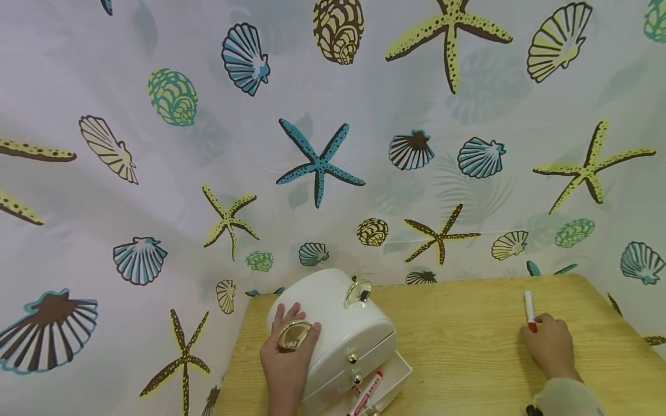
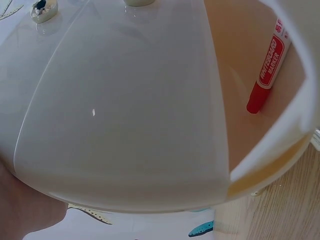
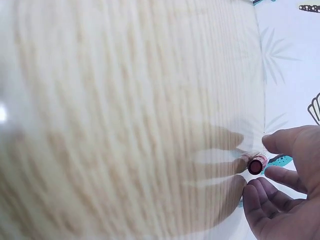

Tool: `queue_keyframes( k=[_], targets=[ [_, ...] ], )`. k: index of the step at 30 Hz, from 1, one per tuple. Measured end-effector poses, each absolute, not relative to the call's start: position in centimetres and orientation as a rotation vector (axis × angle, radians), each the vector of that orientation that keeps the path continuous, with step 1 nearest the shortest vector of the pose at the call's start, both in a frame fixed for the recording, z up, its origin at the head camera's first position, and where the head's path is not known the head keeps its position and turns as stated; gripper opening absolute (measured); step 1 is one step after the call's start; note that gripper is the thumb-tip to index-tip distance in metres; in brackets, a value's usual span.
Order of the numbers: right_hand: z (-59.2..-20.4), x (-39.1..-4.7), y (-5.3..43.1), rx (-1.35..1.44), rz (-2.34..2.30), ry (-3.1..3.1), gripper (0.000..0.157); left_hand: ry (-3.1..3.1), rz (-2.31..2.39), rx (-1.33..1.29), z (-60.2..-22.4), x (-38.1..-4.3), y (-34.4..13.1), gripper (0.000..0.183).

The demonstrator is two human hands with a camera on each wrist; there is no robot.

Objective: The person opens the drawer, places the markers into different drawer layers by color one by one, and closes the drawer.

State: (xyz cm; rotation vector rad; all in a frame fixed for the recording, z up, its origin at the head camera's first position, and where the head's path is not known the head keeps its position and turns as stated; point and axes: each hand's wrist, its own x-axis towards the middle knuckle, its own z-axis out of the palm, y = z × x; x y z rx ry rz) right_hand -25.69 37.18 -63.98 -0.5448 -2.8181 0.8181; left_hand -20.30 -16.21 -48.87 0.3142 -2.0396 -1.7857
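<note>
In the head view, my left hand rests on a rounded white box, fingers stretched over its top beside a gold oval fitting. A lower drawer stands pulled out, with a red-and-white marker in it; the left wrist view reads "whiteboard marker" on that marker. Over at the right, my right hand is at the red cap end of another marker lying on the table. In the right wrist view, its loosely bent fingers surround the marker, with a gap at the thumb.
The wooden table ends at a white cloth printed with shells and starfish. A second gold fitting stands on the box's top. Gold knobs dot its drawer fronts.
</note>
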Motion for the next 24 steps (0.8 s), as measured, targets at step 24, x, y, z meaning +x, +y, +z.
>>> queue_keyframes(
  k=[24],
  targets=[
    [-63.8, -26.5, 37.3, -0.553, 0.801, -2.798, 0.047, -2.039, -1.744, 0.296, -49.5, -20.5, -16.3, 0.046]
  ],
)
